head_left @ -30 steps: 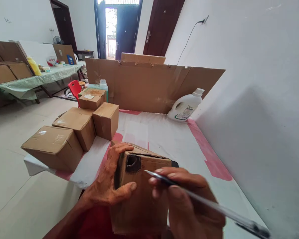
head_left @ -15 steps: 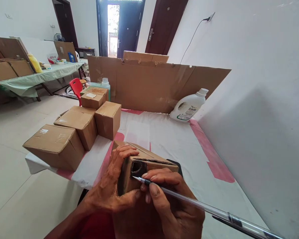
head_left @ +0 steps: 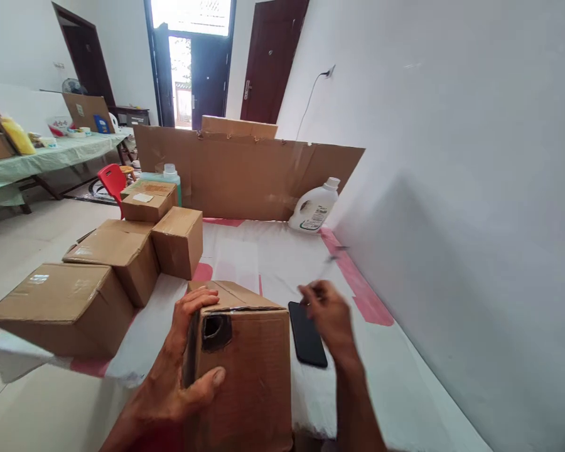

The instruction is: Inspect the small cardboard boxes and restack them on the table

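A cardboard box [head_left: 249, 376] stands close in front of me. On its near face, at the upper left corner, is a black-inked patch [head_left: 223, 333] with a dark round hole in it. My left hand [head_left: 179, 364] grips the box's left edge, fingers over the top and thumb on the near face. Right of the box, my right hand [head_left: 327, 317] is closed in a pinch on a pen [head_left: 338, 253], which is smeared by motion and points away from me. Under that hand a black phone [head_left: 307, 336] lies flat on the white-covered table [head_left: 362, 383], partly hidden by the fingers.
Several closed cardboard boxes [head_left: 51, 298] stand along the table's left side. A cardboard sheet [head_left: 245, 176] rises at the far end, with a white jug [head_left: 316, 207] before it. The wall [head_left: 475, 220] borders the right side. A red chair [head_left: 113, 182] is beyond the boxes.
My right hand has moved from the black patch to the right, over the phone, taking the pen away from the box. My left hand keeps its grip. The view has shifted right.
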Available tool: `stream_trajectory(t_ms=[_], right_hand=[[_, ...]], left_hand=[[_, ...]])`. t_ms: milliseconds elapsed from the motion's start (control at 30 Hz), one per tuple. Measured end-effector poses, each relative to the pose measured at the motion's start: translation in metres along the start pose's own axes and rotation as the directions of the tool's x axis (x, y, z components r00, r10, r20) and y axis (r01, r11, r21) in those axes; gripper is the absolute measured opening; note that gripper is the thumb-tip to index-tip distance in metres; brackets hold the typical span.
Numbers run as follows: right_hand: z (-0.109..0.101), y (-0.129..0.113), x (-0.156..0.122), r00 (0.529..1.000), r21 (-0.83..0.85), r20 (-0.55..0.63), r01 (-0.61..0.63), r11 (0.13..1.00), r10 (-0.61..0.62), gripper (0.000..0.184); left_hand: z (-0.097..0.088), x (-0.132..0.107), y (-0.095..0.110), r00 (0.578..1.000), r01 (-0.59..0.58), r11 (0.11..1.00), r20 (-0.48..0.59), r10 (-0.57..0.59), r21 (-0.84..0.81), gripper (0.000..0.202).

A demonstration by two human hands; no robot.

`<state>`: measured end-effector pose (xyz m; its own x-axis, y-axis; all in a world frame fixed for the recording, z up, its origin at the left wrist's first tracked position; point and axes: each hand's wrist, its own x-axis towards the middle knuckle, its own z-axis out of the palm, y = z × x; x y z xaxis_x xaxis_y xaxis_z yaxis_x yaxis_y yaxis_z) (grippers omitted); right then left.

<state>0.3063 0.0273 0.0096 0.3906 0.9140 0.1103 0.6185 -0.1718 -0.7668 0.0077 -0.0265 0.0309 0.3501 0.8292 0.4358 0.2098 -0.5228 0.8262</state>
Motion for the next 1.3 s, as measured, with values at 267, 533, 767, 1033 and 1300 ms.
stream_trajectory(t_ms=[267,533,767,1033,1300], right_hand=[[0.084,0.045,-0.018,0.952,-0.396,0.224,-0.108,0.912,0.210,0.009],[0.057,0.071,-0.029,0.969,-0.528,0.041,-0.187,0.828,0.245,0.035],[0.042,0.104,-0.027,0.920,-0.467,-0.063,-0.370,0.803,0.387,0.066],[0.046,0.116,-0.033,0.928,-0.112,-0.012,-0.371,0.922,0.372,0.034],[-0.008,0.078,-0.085,0.906,0.864,0.233,-0.359,0.352,0.353,0.068]], left_hand=[[-0.001,-0.007,-0.010,0.999,0.050,0.999,0.003,-0.050,0.005,0.068],[-0.001,-0.006,-0.005,0.998,0.059,0.998,-0.019,-0.058,0.029,0.067],[0.000,-0.005,-0.006,0.997,0.077,0.997,0.004,-0.077,0.007,0.071],[0.002,-0.007,-0.004,0.995,0.089,0.995,-0.051,-0.086,0.045,0.066],[0.001,-0.011,-0.006,0.992,0.105,0.994,-0.065,-0.105,0.004,0.067]])
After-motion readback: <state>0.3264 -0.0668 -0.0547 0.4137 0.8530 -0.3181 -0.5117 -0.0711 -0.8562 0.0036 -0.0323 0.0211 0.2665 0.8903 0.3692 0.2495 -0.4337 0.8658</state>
